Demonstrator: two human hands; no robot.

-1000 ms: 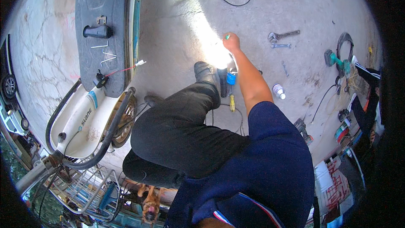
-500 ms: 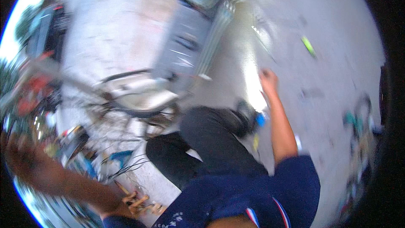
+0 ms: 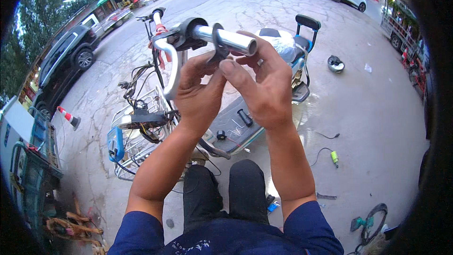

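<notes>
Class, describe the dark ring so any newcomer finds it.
Start at the scooter, then its bare silver handlebar tube. Where the left hand and right hand meet, a dark ring crosses that tube. It is thinner than the bulky black part farther from the tube's open end.

glossy, smooth metal handlebar tube (image 3: 231, 40)

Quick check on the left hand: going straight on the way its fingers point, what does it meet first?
The left hand would meet the black curved piece first; its fingertips appear to be against it. The bare metal handlebar probably comes next, though depth is hard to judge.
</notes>
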